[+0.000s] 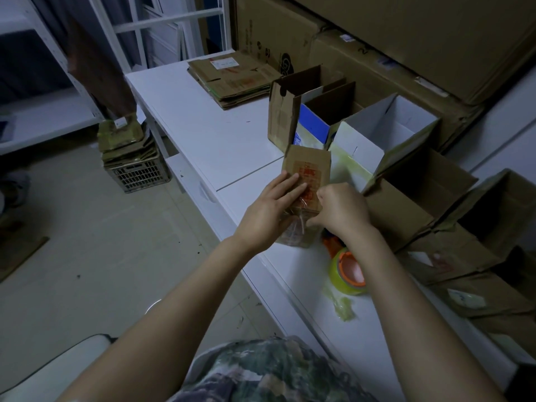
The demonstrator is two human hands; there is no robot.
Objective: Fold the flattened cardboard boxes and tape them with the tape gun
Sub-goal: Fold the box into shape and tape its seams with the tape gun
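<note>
A small brown cardboard box with red print stands on the white table in front of me. My left hand lies flat against its near face, fingers straight. My right hand has its fingers curled at the box's right side, pinching its edge or a flap. The orange tape gun with a yellowish tape roll lies on the table just under my right forearm. A stack of flattened boxes sits at the table's far end.
Several erected open boxes line the right side of the table, brown and white. Large cartons are piled behind them. A crate of flattened cardboard stands on the floor at left, near white shelving.
</note>
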